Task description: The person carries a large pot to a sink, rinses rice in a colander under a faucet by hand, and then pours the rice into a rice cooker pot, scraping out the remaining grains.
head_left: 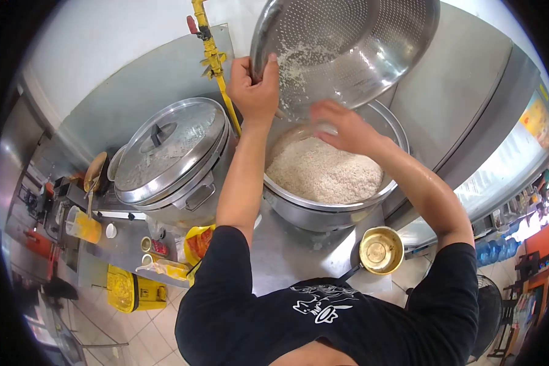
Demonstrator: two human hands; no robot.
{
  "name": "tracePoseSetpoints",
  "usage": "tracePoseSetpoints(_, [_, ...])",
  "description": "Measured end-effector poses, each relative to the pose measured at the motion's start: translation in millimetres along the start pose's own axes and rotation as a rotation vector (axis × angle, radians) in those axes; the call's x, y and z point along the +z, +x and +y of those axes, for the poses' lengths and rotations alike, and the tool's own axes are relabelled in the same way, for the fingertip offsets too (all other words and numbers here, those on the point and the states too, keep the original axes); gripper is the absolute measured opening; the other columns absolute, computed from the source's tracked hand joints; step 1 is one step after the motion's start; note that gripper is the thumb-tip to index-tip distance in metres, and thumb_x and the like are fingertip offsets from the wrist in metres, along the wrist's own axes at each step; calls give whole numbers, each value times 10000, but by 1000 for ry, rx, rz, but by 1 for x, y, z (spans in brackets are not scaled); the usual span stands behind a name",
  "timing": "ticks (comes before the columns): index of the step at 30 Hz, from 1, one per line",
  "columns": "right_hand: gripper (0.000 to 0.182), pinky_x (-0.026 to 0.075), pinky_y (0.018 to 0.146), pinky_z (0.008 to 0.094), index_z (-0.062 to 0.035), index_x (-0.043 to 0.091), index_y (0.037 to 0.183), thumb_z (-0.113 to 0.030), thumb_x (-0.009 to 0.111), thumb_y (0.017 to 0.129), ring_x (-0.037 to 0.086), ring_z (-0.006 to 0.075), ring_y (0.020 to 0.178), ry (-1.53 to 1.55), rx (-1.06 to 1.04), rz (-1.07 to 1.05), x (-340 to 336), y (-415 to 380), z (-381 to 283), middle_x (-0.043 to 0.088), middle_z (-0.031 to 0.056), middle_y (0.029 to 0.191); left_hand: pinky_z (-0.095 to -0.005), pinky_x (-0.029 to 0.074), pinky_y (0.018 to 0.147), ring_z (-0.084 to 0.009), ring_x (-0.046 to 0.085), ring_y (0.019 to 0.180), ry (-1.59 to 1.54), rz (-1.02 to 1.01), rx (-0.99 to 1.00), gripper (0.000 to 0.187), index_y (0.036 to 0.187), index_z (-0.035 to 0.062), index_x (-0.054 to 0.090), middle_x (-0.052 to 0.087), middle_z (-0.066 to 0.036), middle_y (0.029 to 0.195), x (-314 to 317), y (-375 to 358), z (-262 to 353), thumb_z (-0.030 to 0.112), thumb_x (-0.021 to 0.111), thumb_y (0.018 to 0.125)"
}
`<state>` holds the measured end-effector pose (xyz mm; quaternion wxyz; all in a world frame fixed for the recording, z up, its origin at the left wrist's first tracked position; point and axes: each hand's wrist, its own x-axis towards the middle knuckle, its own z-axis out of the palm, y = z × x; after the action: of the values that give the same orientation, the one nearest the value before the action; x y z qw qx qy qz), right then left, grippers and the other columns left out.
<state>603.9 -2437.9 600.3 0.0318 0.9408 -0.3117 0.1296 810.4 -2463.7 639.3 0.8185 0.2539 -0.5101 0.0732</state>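
My left hand [254,91] grips the rim of a large metal colander [381,58], thumb up, at its left side. The perforated bowl is tipped on its side above a big metal pot [314,215], and white grains cling to its inner wall. Uncooked-looking rice [326,171] is heaped inside the pot. Just below the colander's lower rim, over the rice, my right hand [346,129] is smeared by motion, its fingertips close to the colander.
Left of the rice pot stands a lidded metal pot [171,152]. A yellow pipe [213,58] runs down the wall behind. Near the counter's front edge is a brass-coloured saucepan [380,250]. A plastic jug [83,226] and a can [154,246] stand at left; a yellow bin [134,288] is below.
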Motion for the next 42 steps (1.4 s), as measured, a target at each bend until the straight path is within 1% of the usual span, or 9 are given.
tracePoseSetpoints(6, [583,303,1061,388,-25,333,1358,-333,497,891,345,312,1294,719,-29,480,36,46,-18,365,171,1392,-173,308,432,-8,391,488,-52,-74,-87,230,721,33,505,482,35,533,2,-14,14,107,718,764])
tracePoseSetpoints(13, [628,252,1098,352,-37,319,1377,-309,542,857,330,232,1315,-442,-290,-363,62,-38,34,371,72,1412,-175,294,428,-1,360,481,-35,-87,-139,221,734,27,515,459,50,526,-9,-19,5,115,714,771])
tracePoseSetpoints(17, [589,268,1091,320,-74,352,1368,-249,557,844,366,186,1291,-433,-504,101,39,9,-6,391,30,1401,-180,296,432,-2,355,487,-79,-114,-176,214,730,28,520,461,53,530,-1,-27,1,114,711,771])
tracePoseSetpoints(24, [669,302,1074,316,-171,260,1410,-242,579,826,372,174,1285,-331,-321,-98,69,-26,45,356,-13,1423,-178,305,458,-8,366,506,-45,-133,-176,212,730,33,527,467,56,554,-12,-16,3,122,716,766])
tracePoseSetpoints(29, [454,336,1039,320,-98,556,1207,-335,591,822,403,194,1258,-622,94,-396,52,-78,88,463,43,1333,-174,313,493,-17,380,544,-16,-52,-93,222,748,35,525,481,56,618,-30,9,10,132,724,772])
tracePoseSetpoints(32, [367,329,1041,345,-75,647,1065,-349,566,834,442,202,1223,-137,401,-487,-1,-66,68,502,81,1283,-175,313,498,-18,377,551,-48,-13,-138,218,748,32,522,486,54,648,-37,16,14,123,718,777])
tracePoseSetpoints(35, [384,351,1027,370,-109,598,1152,-333,548,845,490,241,1169,477,574,-359,-26,-61,37,522,102,1248,-184,298,471,-18,356,513,-37,38,-136,228,738,34,515,464,58,596,-43,10,8,119,726,765])
tracePoseSetpoints(38, [420,376,1007,361,-152,540,1225,-332,556,846,506,261,1145,-627,278,-424,5,-65,23,529,115,1233,-186,285,455,-17,341,493,57,33,-37,247,705,43,498,440,64,556,-47,-3,1,107,732,750])
tracePoseSetpoints(42, [526,272,1071,402,-64,447,1291,-376,521,875,412,317,1239,152,178,297,-22,-29,30,430,191,1331,-176,310,506,-25,375,545,77,-68,-96,227,721,42,498,455,59,619,-56,-13,3,85,717,765])
